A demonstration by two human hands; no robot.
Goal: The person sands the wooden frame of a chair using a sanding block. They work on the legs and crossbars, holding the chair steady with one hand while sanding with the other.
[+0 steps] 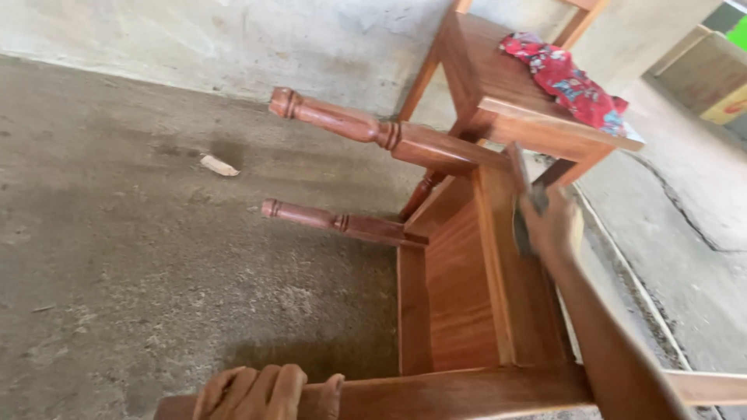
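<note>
Two hands busy, head view. We grip rail of tipped wooden table (459, 295) with left hand (253, 393) at 6 o'clock. Right hand (548, 225) at 3 o'clock presses sanding pad (520, 204) on frame. Wood looks mostly smooth; we judge sanding underway. Red cloth (568, 82) on chair (498, 85) at 1 o'clock.

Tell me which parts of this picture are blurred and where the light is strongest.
Head view: the right hand and the dark flat thing in it are smeared; the left hand and chair legs look sharper; the brightest light falls on the concrete floor at right.
</note>
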